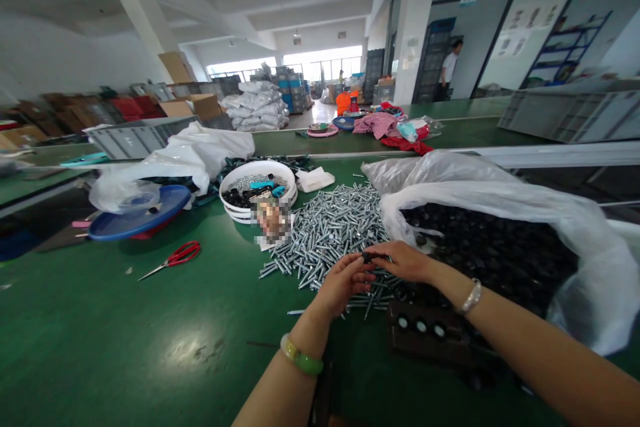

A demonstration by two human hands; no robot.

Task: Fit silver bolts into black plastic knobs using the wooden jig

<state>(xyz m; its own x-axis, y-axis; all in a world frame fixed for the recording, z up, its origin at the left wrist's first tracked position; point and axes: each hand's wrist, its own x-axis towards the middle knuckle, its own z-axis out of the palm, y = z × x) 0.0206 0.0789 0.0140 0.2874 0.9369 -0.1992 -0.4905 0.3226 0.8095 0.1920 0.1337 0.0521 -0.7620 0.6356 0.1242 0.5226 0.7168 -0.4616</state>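
My left hand (343, 282) and my right hand (403, 260) meet above the near edge of a heap of silvery bolts (335, 223). Between their fingertips is a small black part (369, 257), pinched from both sides; its shape is too small to tell. To the right, a white plastic bag (595, 240) lies open around many black pieces (495, 247). Below my right hand sits a dark block (425, 341) with several round holes or inserts, a few of them pale.
Red-handled scissors (184, 253) lie at left. Behind them are a blue basin (140, 217) and a white bowl (257, 180) of small parts. Grey crates (575, 113) stand across the bench, beside cloths (376, 125). A person (450, 70) stands far back right.
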